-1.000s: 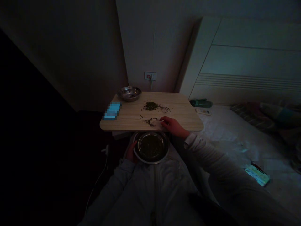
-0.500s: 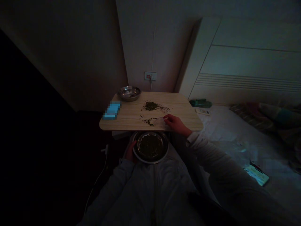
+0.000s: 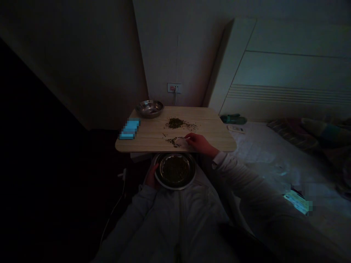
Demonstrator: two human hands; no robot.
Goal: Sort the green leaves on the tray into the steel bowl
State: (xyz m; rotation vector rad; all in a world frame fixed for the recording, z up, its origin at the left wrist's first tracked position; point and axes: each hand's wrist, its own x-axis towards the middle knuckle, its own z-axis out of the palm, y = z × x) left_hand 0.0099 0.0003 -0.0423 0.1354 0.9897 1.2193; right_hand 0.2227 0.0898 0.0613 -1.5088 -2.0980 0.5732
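My left hand (image 3: 151, 177) is closed on the left rim of a metal bowl (image 3: 175, 188), which rests in my lap below the table edge. Dark green grains, like mung beans (image 3: 175, 170), cover the bowl's bottom. Over the near part of the table, my right hand (image 3: 199, 143) pinches a pale, see-through spoon (image 3: 181, 141); its outline is faint in the dim light. The spoon's end is at a small scatter of green beans (image 3: 172, 140). A bigger heap of beans (image 3: 176, 123) lies farther back, with loose, paler ones spread to its right.
A second metal bowl (image 3: 150, 109) stands at the back left of the wooden table (image 3: 148, 140). A lit, blurred-out screen (image 3: 129, 129) lies at the left edge. On the bed to the right are a green bottle (image 3: 233, 119), a pale remote (image 3: 236, 129) and a lit phone (image 3: 296, 201).
My right hand drew a little to the right with the spoon, then came back left to the small scatter of beans. My left hand and the bowl in my lap have stayed put.
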